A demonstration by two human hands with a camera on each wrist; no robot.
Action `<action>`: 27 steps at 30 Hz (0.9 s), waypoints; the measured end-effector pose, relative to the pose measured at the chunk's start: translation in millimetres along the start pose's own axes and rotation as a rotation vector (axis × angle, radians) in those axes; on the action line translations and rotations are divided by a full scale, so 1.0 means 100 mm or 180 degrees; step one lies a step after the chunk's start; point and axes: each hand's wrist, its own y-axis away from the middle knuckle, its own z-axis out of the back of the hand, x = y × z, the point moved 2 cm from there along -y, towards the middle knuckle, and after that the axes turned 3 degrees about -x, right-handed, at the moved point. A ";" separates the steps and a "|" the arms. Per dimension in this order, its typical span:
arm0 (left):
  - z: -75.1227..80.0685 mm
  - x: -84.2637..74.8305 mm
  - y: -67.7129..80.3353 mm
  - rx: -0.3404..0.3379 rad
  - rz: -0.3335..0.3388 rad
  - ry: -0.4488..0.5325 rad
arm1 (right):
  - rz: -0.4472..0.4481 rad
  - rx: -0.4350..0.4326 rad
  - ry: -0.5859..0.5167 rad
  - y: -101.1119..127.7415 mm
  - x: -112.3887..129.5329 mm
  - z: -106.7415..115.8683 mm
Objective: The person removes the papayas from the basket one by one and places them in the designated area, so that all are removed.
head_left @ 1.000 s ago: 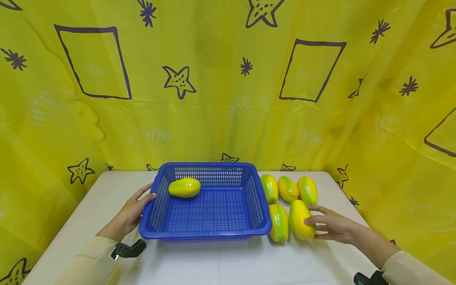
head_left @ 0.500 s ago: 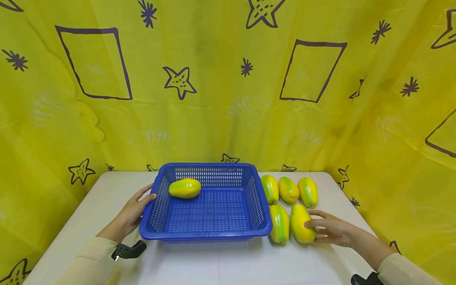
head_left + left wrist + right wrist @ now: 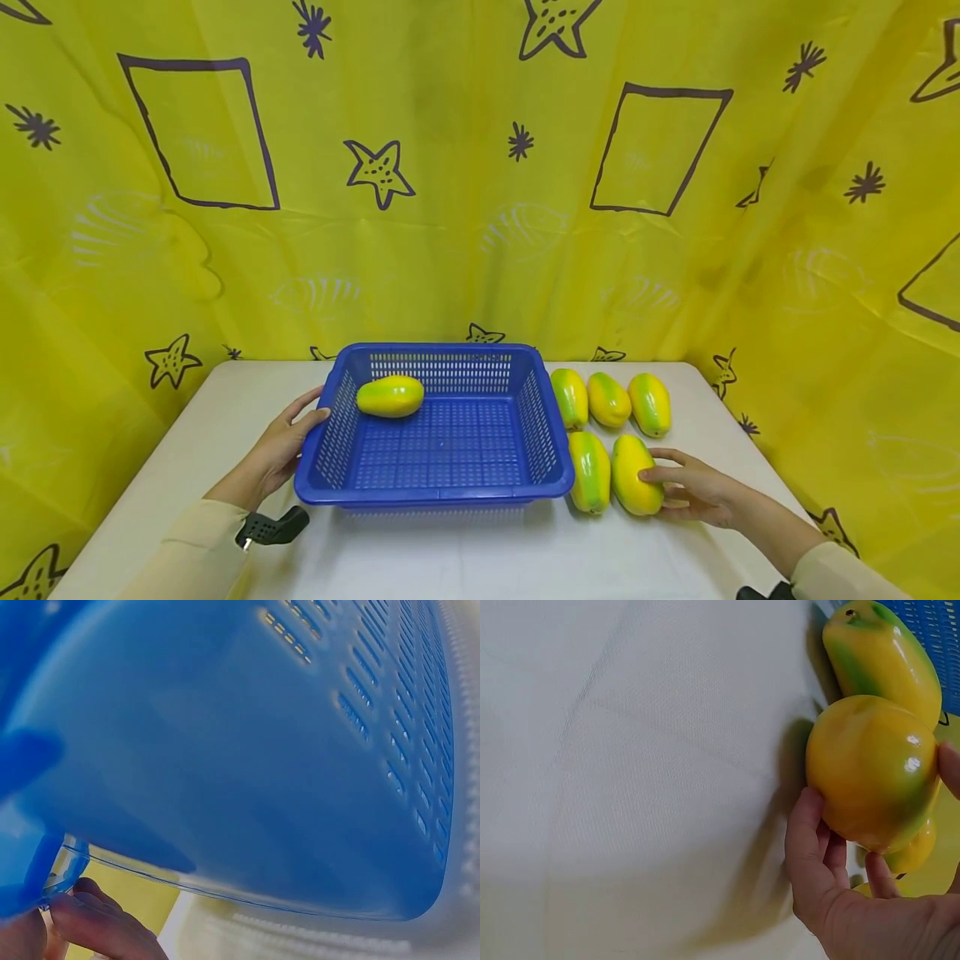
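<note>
My left hand (image 3: 281,442) grips the left rim of a blue plastic basket (image 3: 435,493), thumb over the edge. In the left wrist view, curled fingers (image 3: 112,930) show at the rim beside the basket's wall (image 3: 225,750). One yellow-green papaya (image 3: 390,397) lies inside, at the back left. Right of the basket, my right hand (image 3: 697,487) holds another papaya (image 3: 636,477) low at the table, fingers and thumb spread round its right side. The right wrist view shows fingertips against this glossy papaya (image 3: 874,772), with a neighbouring papaya (image 3: 885,660) close beyond it.
A papaya (image 3: 589,472) lies between the held one and the basket. Three more papayas (image 3: 608,400) form a row behind. Everything stands on a white-covered table (image 3: 450,558), with a yellow patterned curtain (image 3: 450,250) around the back and sides.
My right hand has lowered its papaya slightly toward the front, down beside the neighbouring one. The left hand and the basket have stayed in place.
</note>
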 end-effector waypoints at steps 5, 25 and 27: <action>0.00 0.00 0.00 0.0000 0.0001 0.0002 | -0.0004 0.0025 -0.0052 0.01 -0.01 0.00; -0.02 0.00 0.01 -0.0032 -0.0011 -0.0037 | 0.0429 0.0127 0.0640 0.23 0.43 0.22; -0.02 0.00 0.01 -0.0035 -0.0015 -0.0006 | 0.0610 0.0128 0.0796 0.26 0.59 0.22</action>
